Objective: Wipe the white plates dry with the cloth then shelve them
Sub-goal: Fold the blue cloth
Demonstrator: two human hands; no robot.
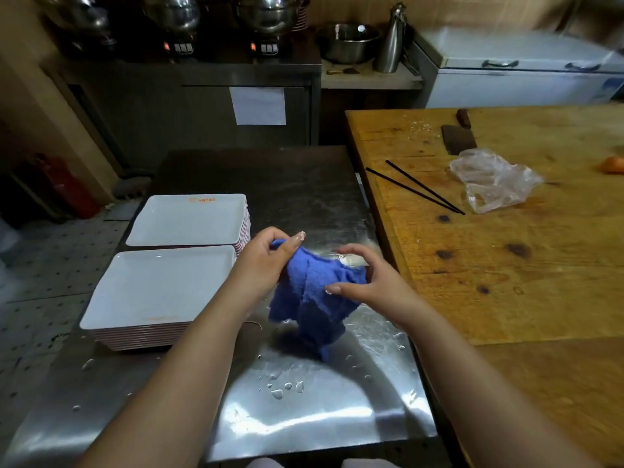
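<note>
Holding blue cloth [315, 292] — plates [158, 287] bear illegible orange print.

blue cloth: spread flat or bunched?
Bunched. The blue terry cloth hangs crumpled between the left hand and right hand, above the wet steel table.

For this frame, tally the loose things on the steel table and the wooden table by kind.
Stacks of white plates: 2
Blue cloth: 1
Black chopsticks: 2
Cleaver: 1
Clear plastic bag: 1
Orange thing at the right edge, cut off: 1
Total: 8
</note>
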